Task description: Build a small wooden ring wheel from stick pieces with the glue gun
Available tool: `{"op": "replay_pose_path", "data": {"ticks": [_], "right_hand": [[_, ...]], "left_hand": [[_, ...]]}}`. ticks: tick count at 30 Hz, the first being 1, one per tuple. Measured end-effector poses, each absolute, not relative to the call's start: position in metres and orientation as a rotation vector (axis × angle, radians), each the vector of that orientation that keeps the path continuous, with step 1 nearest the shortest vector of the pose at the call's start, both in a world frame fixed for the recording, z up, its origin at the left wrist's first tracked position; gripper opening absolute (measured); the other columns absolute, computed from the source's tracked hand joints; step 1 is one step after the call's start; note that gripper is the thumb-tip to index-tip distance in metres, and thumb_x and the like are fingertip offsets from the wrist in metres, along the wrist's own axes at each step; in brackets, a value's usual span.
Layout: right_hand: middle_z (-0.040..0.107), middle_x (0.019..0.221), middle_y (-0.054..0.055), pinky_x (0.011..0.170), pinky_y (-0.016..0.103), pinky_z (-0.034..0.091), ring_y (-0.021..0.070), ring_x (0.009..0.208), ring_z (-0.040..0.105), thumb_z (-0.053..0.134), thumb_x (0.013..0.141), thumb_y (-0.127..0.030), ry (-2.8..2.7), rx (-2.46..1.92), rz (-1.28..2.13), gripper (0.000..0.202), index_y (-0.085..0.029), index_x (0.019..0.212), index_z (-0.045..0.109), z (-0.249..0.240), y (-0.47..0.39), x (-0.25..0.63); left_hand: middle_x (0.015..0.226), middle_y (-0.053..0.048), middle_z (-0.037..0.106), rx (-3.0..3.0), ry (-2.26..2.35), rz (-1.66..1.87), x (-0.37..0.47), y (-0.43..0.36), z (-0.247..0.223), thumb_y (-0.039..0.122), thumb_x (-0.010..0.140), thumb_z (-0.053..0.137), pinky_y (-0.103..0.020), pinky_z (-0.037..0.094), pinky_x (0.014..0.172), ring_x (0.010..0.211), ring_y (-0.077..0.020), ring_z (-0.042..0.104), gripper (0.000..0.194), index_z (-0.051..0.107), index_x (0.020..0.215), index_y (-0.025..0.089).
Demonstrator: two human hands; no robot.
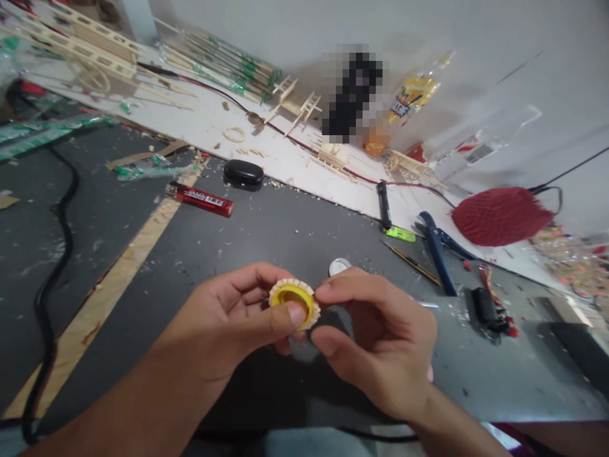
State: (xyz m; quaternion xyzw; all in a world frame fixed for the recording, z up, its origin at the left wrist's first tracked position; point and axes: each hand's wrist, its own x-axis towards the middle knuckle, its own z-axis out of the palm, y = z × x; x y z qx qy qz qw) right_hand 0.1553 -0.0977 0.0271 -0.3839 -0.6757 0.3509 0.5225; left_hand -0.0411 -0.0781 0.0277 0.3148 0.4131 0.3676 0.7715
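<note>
The wall (499, 44) was plain and pale gray. A light-colored post (139, 22) stood by it, over on the left. The table (295, 228) was dark gray, with a long strip of pale wood (132, 254) on its left side. A white board (190, 119) ran along the wall. Soft light made the table shine on the right.

With both bare forearms (147, 384) angled inward, the left hand (228, 317) is curled, its thumb (273, 325) laid forward, while the right hand (385, 336) is arched just beside it, index finger (345, 285) and thumb held apart.
</note>
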Motion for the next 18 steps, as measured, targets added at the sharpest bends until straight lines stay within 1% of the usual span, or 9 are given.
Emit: {"op": "replay_pose_path", "data": {"ticks": [2,5,8,13,15,18], "right_hand": [[0.088,0.095,0.003,0.074,0.032,0.066,0.0199,0.079,0.082,0.094,0.091,-0.011,-1.621,-0.927,0.843,0.033,-0.03,0.118,0.086,0.027,-0.098,0.157],[0.086,0.091,0.003,0.074,0.032,0.065,0.0192,0.077,0.08,0.091,0.09,-0.01,-1.675,-0.917,0.791,0.025,-0.027,0.108,0.086,0.029,-0.096,0.159],[0.085,0.089,0.003,0.071,0.031,0.065,0.0192,0.075,0.079,0.087,0.089,-0.008,-1.721,-0.905,0.769,0.023,-0.027,0.102,0.084,0.031,-0.092,0.16],[0.085,0.089,0.003,0.072,0.031,0.064,0.0192,0.076,0.078,0.081,0.088,-0.003,-1.744,-0.918,0.793,0.028,-0.027,0.102,0.083,0.029,-0.094,0.163],[0.085,0.091,0.003,0.074,0.03,0.064,0.0187,0.078,0.079,0.083,0.089,-0.004,-1.683,-0.954,0.838,0.027,-0.027,0.103,0.084,0.03,-0.097,0.163],[0.084,0.088,0.001,0.072,0.026,0.065,0.0167,0.076,0.078,0.088,0.093,-0.01,-1.541,-1.031,0.991,0.018,-0.027,0.099,0.085,0.033,-0.097,0.162]], "left_hand": [[0.073,0.002,0.075,0.618,0.936,0.803,-0.04,-0.079,0.029,0.028,0.069,0.108,-0.022,0.061,0.061,0.063,-0.0139,0.071,0.034,0.079,0.085,0.022],[0.07,0.003,0.074,0.596,0.929,0.819,-0.039,-0.08,0.026,0.027,0.064,0.109,-0.019,0.06,0.06,0.062,-0.0123,0.068,0.034,0.081,0.083,0.022],[0.071,0.004,0.076,0.607,0.891,0.826,-0.04,-0.081,0.02,0.025,0.065,0.109,-0.014,0.057,0.059,0.061,-0.0097,0.066,0.031,0.084,0.085,0.025],[0.074,0.004,0.079,0.666,0.929,0.835,-0.043,-0.083,0.017,0.024,0.068,0.108,-0.012,0.058,0.06,0.066,-0.0114,0.072,0.028,0.086,0.084,0.026],[0.075,0.005,0.079,0.682,0.929,0.844,-0.044,-0.084,0.018,0.023,0.07,0.106,-0.01,0.057,0.061,0.067,-0.0107,0.073,0.025,0.086,0.085,0.027],[0.073,0.006,0.077,0.723,0.961,0.859,-0.044,-0.085,0.022,0.024,0.072,0.104,-0.009,0.058,0.062,0.07,-0.0111,0.075,0.022,0.085,0.084,0.028]]}}
